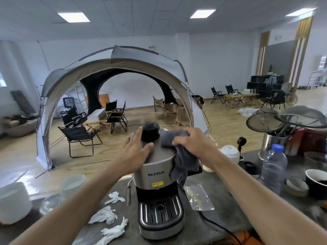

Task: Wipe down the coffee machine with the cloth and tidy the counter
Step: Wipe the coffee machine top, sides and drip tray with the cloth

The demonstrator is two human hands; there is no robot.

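A silver and black coffee machine (157, 175) stands on the dark counter (203, 225) in front of me. Its black round cap (150, 131) sits on the top. My left hand (134, 152) lies flat on the machine's top left, fingers spread beside the cap. My right hand (192, 142) presses a grey cloth (184, 161) onto the top right of the machine; the cloth hangs down the right side. Several crumpled white tissues (109, 216) lie on the counter to the left of the machine.
A clear plastic wrapper (199, 197) and a black cable (217, 225) lie right of the machine. Further right stand a water bottle (273, 167), a black paper cup (316, 183), mesh strainers (263, 121) and a metal utensil holder. White cups (13, 202) and glasses sit at left.
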